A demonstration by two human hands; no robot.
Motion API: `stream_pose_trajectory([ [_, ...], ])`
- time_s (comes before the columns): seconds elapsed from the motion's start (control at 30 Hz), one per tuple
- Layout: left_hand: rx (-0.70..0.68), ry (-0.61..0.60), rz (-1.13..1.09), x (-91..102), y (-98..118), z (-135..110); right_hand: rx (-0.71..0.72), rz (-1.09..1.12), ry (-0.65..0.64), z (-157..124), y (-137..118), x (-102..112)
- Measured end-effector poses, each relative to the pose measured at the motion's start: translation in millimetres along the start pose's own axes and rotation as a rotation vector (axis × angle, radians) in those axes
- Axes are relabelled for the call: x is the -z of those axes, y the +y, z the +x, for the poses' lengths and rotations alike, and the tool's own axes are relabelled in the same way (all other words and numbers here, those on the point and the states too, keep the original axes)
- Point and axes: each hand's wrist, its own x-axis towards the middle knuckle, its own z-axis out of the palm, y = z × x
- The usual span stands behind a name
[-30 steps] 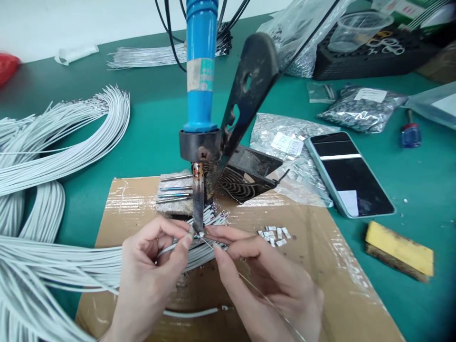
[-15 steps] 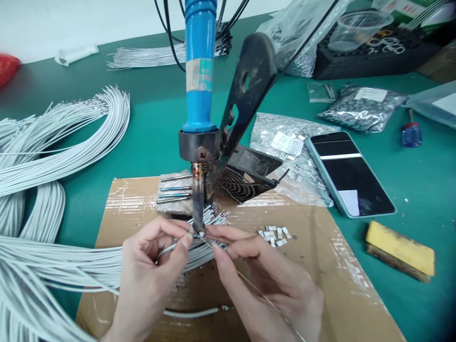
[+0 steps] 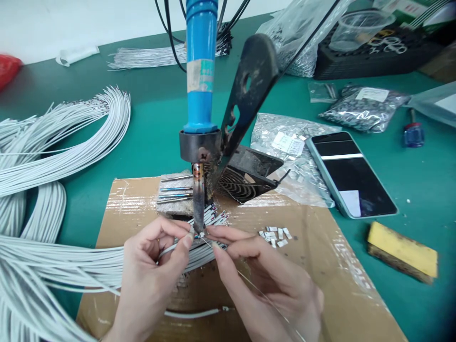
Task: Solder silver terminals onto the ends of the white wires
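Observation:
A blue-handled soldering iron [image 3: 200,95] hangs upright in a black clamp, its dark tip pointing down between my two hands. My left hand [image 3: 155,268] pinches the end of a white cable [image 3: 168,249] just left of the tip. A thin strand of solder wire [image 3: 261,293] runs through my right hand [image 3: 265,280], pinched between thumb and fingers, with its end at the tip. A small metal tab [image 3: 202,234] shows right under the tip; how it meets the cable is too small to tell. More white cables [image 3: 203,256] lie beneath my fingers.
Cardboard [image 3: 117,204] covers the green table [image 3: 149,128]. Loose metal tabs [image 3: 281,235] lie right of my hands, near a phone [image 3: 352,175] and a yellow sponge [image 3: 402,249]. A black fan [image 3: 245,178] stands behind the iron. Bundled white cables [image 3: 64,259] fill the left side.
Both hands hold nearly the same place at the iron's tip. The whole view has shifted very slightly; nothing is visibly taken up or let go.

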Motion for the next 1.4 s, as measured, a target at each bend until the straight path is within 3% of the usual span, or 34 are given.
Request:
stream_pose_trajectory([
  [0.57, 0.000, 0.033, 0.038, -3.1, 4.0, -0.2, -0.033, 0.025, 0.001, 1.0, -1.8, 0.2],
  [0.93, 0.002, -0.058, 0.023, 4.4, -2.6, -2.2, -0.008, 0.039, 0.023, 1.8, -3.3, -1.2],
  [1.4, -0.009, -0.046, 0.047, 4.4, -1.3, -1.0, 0.027, -0.003, 0.004, 2.9, -3.1, 0.4],
])
